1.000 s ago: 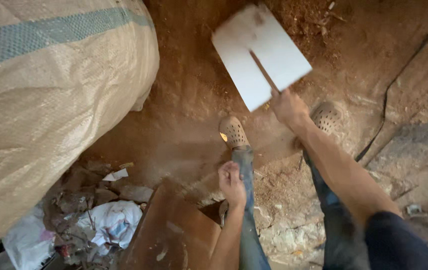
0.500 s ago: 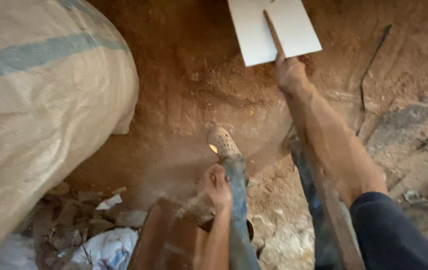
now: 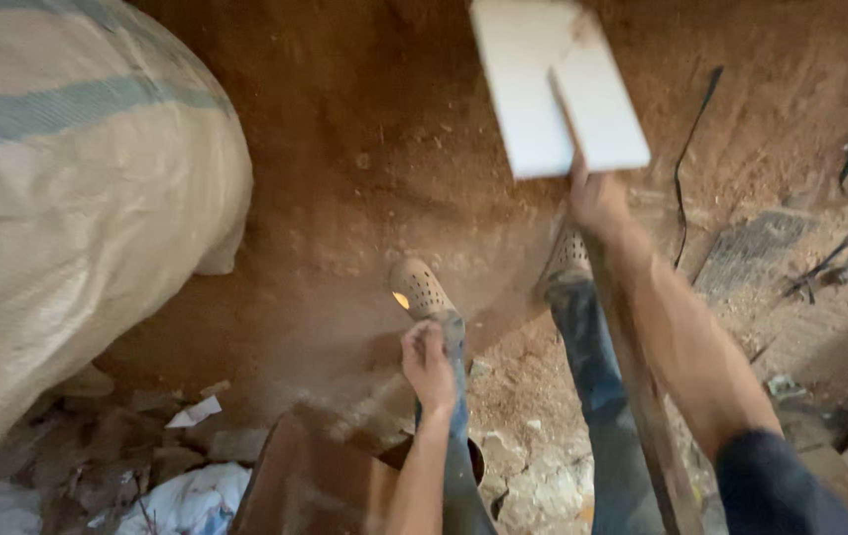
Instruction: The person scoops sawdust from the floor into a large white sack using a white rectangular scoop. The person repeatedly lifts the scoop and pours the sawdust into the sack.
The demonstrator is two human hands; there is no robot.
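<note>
Head view, right hand: the right hand (image 3: 597, 198) was clenched around the wooden handle (image 3: 632, 367) just behind the shovel blade (image 3: 553, 84), a low grip that gave control near the load.
Head view, shovel: the pale flat blade hung tilted above the reddish sand (image 3: 384, 178), well forward of both feet.
Head view, left hand: the left hand (image 3: 429, 362) was closed over the raised edge of a brown sheet (image 3: 315, 485); what it pinched could not be told.
Head view, surroundings: a large woven sack (image 3: 67, 228) stood to the left, rubble (image 3: 533, 485) lay underfoot.
</note>
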